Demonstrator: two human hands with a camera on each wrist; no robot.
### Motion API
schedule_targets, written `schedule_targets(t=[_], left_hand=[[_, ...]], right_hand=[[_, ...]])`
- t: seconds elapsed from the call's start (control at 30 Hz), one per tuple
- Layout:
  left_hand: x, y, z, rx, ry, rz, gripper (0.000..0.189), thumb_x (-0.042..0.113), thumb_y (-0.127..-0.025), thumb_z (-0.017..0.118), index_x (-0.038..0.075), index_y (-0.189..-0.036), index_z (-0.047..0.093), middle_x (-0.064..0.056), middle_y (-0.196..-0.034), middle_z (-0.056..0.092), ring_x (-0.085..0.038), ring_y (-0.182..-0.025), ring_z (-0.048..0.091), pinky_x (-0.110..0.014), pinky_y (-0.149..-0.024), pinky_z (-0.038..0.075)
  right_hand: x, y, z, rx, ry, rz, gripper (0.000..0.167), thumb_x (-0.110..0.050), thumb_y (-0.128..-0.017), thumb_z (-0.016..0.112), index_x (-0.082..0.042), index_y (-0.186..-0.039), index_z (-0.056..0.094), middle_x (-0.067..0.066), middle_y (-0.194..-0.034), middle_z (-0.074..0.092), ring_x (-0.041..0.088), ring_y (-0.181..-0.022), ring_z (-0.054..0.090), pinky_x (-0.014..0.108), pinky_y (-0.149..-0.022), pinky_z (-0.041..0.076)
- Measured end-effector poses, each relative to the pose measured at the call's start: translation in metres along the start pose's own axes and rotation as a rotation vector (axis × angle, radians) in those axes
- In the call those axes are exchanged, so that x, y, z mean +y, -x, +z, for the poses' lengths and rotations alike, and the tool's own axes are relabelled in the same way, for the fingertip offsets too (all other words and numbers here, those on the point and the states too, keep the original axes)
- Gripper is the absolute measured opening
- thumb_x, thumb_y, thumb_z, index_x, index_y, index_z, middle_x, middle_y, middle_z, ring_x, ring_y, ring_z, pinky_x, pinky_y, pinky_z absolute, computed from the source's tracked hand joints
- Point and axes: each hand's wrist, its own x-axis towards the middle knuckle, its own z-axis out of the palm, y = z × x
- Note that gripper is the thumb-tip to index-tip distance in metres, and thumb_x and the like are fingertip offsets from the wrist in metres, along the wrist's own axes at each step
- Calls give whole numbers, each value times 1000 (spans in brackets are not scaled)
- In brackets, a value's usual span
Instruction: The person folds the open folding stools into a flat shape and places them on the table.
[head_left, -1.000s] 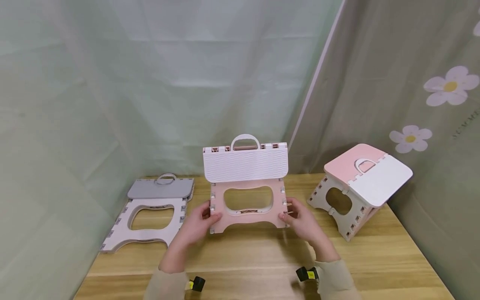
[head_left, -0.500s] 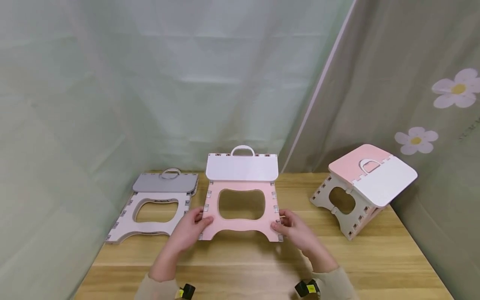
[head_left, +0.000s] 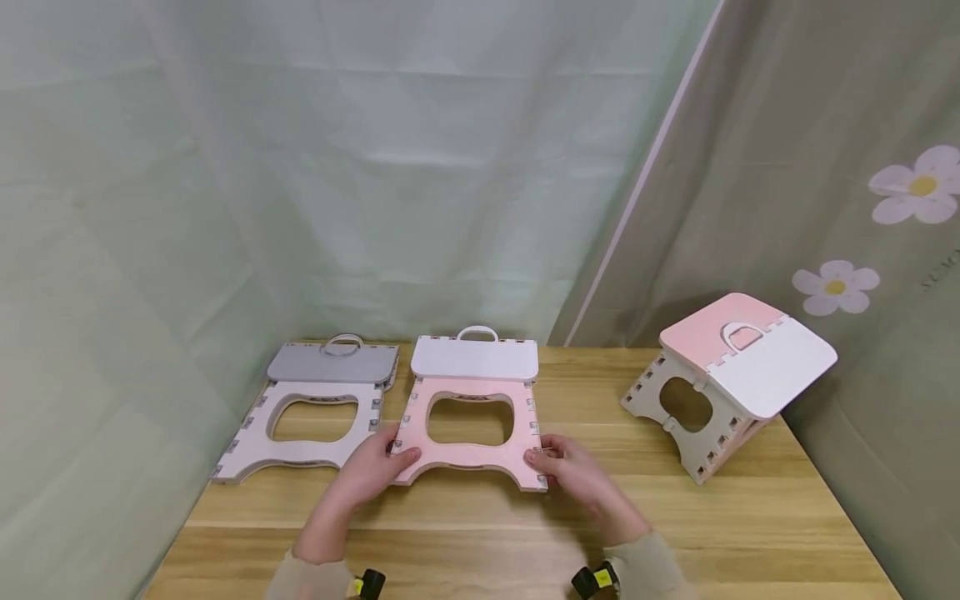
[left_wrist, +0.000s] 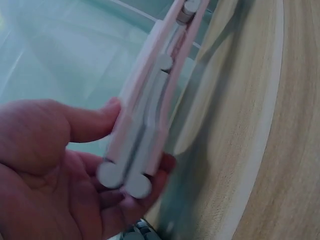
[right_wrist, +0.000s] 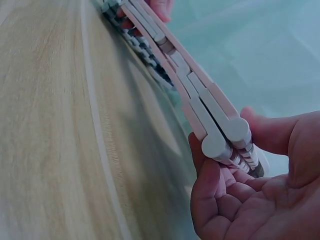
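Observation:
A folded pink-and-white folding stool (head_left: 471,458) is held between my two hands, its white handle at the far end. My left hand (head_left: 369,463) grips its left leg edge, thumb on top and fingers underneath. On the opposite edge my right hand (head_left: 576,475) holds it the same way. Both wrist views show the folded legs (left_wrist: 145,115) edge-on, with a shadowed gap between the stool and the wooden table (right_wrist: 55,130) near the hands. Close on the left lies a folded grey-and-white folding stool (head_left: 300,454), flat on the table.
An unfolded pink-and-white stool (head_left: 780,367) stands at the right of the wooden table. Pale green curtains (head_left: 420,167) hang behind and at the left. A darker curtain with flowers (head_left: 750,183) hangs at the right.
The held stool has come down and tipped from nearly upright towards flat. It has shifted left, up beside the grey-and-white stool. Both hands have kept their grip.

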Motion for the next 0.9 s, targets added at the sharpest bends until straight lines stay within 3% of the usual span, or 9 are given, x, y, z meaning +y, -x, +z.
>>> schedule_targets(t=[0.2,0.33,0.4,0.6,0.9], left_hand=[[0,0,1,-26,-54,-3,77,26,-96,82,-14,-152,46,-31,-147,58,-47,-138,53,-62,-113,43],[2,1,3,-29,-167,25,99,28,-89,89,-21,-154,35,-37,-149,53,-52,-140,50,-62,-112,43],[4,3,4,-22,-230,36,101,24,-87,90,-25,-152,31,-41,-149,50,-55,-139,48,-63,-112,42],[12,7,9,0,-391,7,86,17,-95,80,-27,-151,31,-43,-145,52,-54,-136,53,-61,-111,45],[23,9,15,88,-513,-36,73,10,-93,76,-26,-146,40,-41,-133,61,-50,-111,68,-58,-88,58]], right_hand=[[0,-7,4,14,11,28,54,-25,-104,71,13,-139,56,11,-112,70,18,-94,66,33,-82,53],[-2,-10,6,19,21,36,51,-26,-104,71,11,-137,58,10,-110,71,18,-93,66,32,-82,53],[-1,-12,7,13,22,40,50,-26,-104,71,11,-135,59,9,-108,71,17,-92,66,32,-81,54],[2,-18,10,-17,25,60,51,-28,-104,71,11,-135,60,8,-107,72,16,-92,67,31,-82,55],[-1,-26,15,17,88,36,53,-32,-104,71,12,-133,63,8,-106,74,16,-93,67,31,-82,56]])
